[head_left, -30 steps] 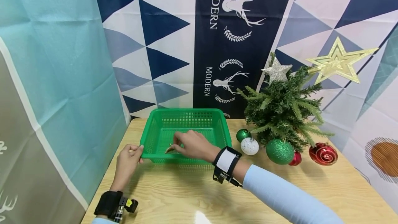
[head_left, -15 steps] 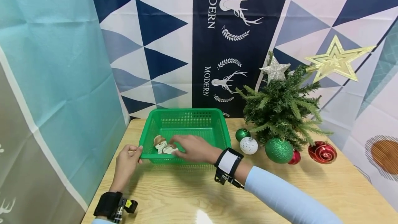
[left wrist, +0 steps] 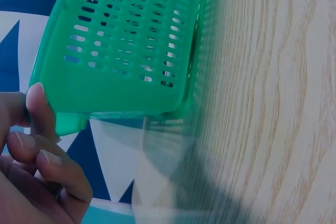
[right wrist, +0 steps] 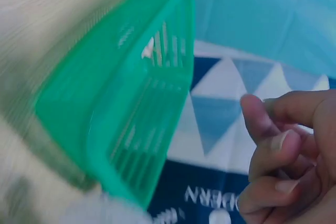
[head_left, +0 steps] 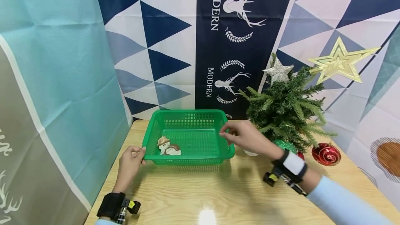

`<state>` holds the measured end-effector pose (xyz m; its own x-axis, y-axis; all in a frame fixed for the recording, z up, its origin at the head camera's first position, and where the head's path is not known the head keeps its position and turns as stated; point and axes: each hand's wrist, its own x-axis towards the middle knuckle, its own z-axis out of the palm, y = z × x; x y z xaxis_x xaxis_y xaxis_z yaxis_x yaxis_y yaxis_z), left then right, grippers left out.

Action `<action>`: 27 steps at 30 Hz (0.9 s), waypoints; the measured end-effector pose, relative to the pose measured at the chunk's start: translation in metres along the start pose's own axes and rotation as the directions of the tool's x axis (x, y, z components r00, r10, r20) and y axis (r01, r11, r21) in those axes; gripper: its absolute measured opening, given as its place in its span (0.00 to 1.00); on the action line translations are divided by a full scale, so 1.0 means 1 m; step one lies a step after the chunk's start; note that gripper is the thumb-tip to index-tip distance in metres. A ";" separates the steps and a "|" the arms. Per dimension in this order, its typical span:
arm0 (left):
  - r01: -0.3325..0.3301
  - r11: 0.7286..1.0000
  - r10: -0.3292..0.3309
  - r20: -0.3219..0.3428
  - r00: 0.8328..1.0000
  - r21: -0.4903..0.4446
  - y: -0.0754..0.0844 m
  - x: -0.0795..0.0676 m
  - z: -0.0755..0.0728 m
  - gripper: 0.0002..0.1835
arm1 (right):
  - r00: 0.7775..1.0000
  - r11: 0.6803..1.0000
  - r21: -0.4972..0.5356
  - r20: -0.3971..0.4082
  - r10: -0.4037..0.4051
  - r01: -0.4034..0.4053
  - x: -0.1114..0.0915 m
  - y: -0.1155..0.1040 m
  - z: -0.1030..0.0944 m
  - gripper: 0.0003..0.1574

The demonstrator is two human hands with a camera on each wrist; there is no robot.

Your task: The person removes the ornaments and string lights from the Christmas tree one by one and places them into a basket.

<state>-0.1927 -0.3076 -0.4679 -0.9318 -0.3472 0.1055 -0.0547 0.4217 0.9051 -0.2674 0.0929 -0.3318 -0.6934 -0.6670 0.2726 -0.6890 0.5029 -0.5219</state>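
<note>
At its left front corner, the green plastic basket (head_left: 200,157) is pinched at the rim by my left hand (head_left: 130,159); the left wrist view shows the thumb and fingertips on the basket edge (left wrist: 47,72). A snowman ornament (head_left: 171,151) with a brown hat lies in the basket's left front part. My right hand (head_left: 245,136) is over the basket's right end, its fingers loosely curled and nothing between them. In the right wrist view those fingers (right wrist: 273,150) are apart from the basket (right wrist: 105,98).
A small Christmas tree (head_left: 284,114) stands on the wooden table (head_left: 175,193) at right, bearing a silver star (head_left: 278,71) and a gold star (head_left: 340,61). A red ball (head_left: 326,154) and a green ball (head_left: 284,145) are low on it. Patterned cloth hangs behind.
My right hand has let go of the snowman ornament in the basket and moved right, out over the basket's right end. The left hand has stayed at the rim.
</note>
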 end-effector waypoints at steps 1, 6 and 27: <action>-0.002 1.000 0.002 0.001 1.000 0.005 0.000 0.000 0.000 0.19 | 1.000 1.000 -0.013 -0.024 0.012 -0.013 -0.008 0.002 -0.008 0.04; -0.010 0.999 0.010 0.011 1.000 0.034 0.001 0.002 0.001 0.20 | 0.989 0.998 0.001 -0.128 0.068 -0.069 -0.044 -0.003 -0.039 0.04; 0.018 1.000 -0.019 0.013 1.000 0.016 0.000 0.000 0.001 0.21 | 0.960 0.902 -0.346 -0.198 0.197 -0.256 -0.085 0.007 -0.049 0.06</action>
<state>-0.1936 -0.3068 -0.4688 -0.9353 -0.3441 0.0832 -0.0776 0.4286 0.9002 -0.2237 0.1802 -0.3195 -0.8432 -0.4328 0.3188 -0.5171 0.8151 -0.2610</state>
